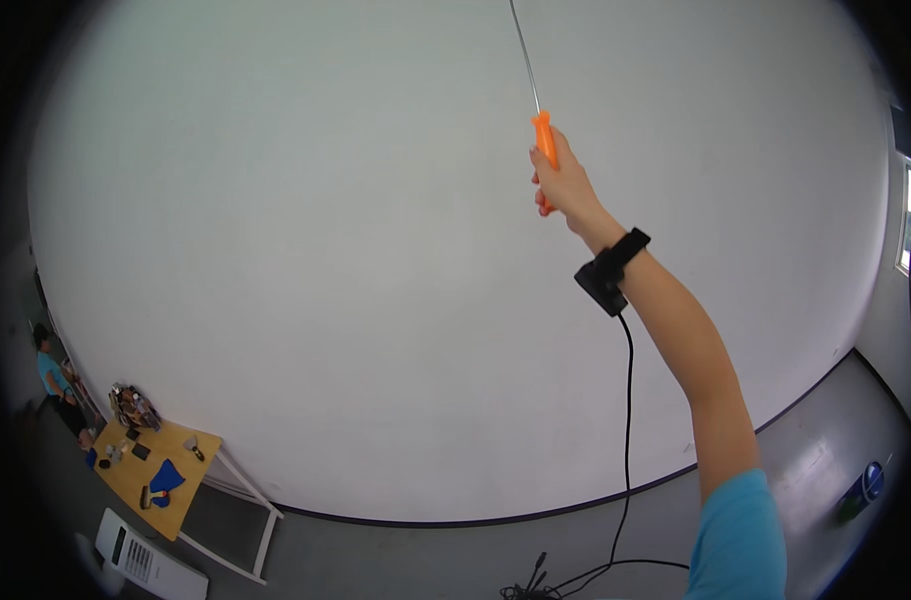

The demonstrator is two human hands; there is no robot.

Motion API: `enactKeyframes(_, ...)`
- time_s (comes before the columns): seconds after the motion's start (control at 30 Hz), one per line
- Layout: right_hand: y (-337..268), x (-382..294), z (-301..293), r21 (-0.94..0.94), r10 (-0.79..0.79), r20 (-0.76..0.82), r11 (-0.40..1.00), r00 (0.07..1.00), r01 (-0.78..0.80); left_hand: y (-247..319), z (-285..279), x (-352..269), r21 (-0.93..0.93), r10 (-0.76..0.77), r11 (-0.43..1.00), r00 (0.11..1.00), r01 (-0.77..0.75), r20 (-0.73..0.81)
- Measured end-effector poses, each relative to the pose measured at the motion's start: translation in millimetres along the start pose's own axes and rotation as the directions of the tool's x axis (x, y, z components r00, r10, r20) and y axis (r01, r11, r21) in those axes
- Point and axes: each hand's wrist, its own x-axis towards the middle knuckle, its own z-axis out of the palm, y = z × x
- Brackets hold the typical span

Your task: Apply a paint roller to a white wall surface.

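Observation:
My right hand (562,176) is raised and wrapped around the orange plastic handle (545,141) of a tool. A thin metal rod (526,60) rises from the handle and runs out at the top of the view, so the tool's far end is hidden. Behind it stands a broad, plain white wall (350,262). A black device on a strap (609,274) sits around my right wrist, with a black cable (629,405) hanging from it. My left hand is out of view.
At lower left, a wooden-topped table (189,442) holds a blue cloth (168,476), a scraper (194,448), a brush (146,496) and other items. A white appliance (151,562) stands before it. A person (54,375) is beyond. Cables (538,589) and a blue container (872,480) are on the floor.

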Motion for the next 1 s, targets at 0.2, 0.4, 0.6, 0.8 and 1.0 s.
enactKeyframes(0.2, -76.1, 71.5, 7.7, 0.056, -0.088, -0.031, 0.994, 0.996, 0.089, -17.9, -1.0, 4.6, -0.114, -0.008, 0.994, 0.999, 0.002, -0.049)
enactKeyframes(0.4, -15.8, 40.1, 46.4, 0.169, -0.011, -0.072, 0.985, 0.997, 0.023, -24.5, 7.6, -5.6, -0.085, 0.027, 0.996, 0.996, -0.035, -0.091)
enactKeyframes(0.6, 117.2, -77.0, 98.6, 0.173, 0.126, -0.022, 0.977, 0.992, -0.121, -27.1, 6.5, -5.3, -0.051, 0.026, 0.998, 0.996, -0.03, -0.089)
enactKeyframes(0.8, 225.0, -219.8, 136.3, 0.193, 0.242, 0.082, 0.948, 0.967, -0.254, -15.4, -8.4, -7.6, 0.023, 0.091, 0.996, 0.989, -0.089, -0.114)
enactKeyframes(1.0, 270.8, -360.1, 136.7, 0.229, 0.455, 0.394, 0.793, 0.798, -0.565, 84.7, 16.4, -30.3, 0.245, 0.478, 0.865, 0.866, -0.437, -0.145)
